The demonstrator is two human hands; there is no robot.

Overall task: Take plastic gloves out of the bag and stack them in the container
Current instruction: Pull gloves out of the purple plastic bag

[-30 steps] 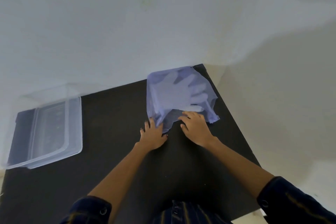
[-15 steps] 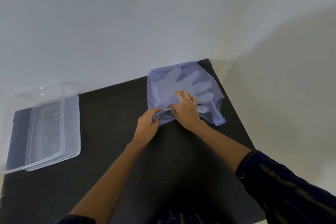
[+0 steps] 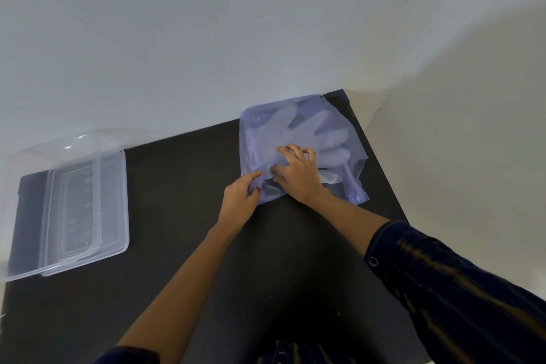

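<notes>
Head view: bag [image 3: 260, 139] with gloves [image 3: 319, 133] flat at far-right bench [image 3: 183, 245] corner, left hand [image 3: 240, 196] pinching its near edge to steady the mouth, right hand [image 3: 297, 174] clutching film and gloves for extraction; empty container [image 3: 88, 207] well left of bag.

Count: 1 translucent bluish bag [image 3: 298, 139], far right of 1 black table [image 3: 183, 245]. 1 clear plastic container [image 3: 85, 210], far left. Gloves [image 3: 313, 133] inside bag: one stack outline visible, number can't be told. 2 hands: left hand [image 3: 240, 198], right hand [image 3: 298, 174].
</notes>
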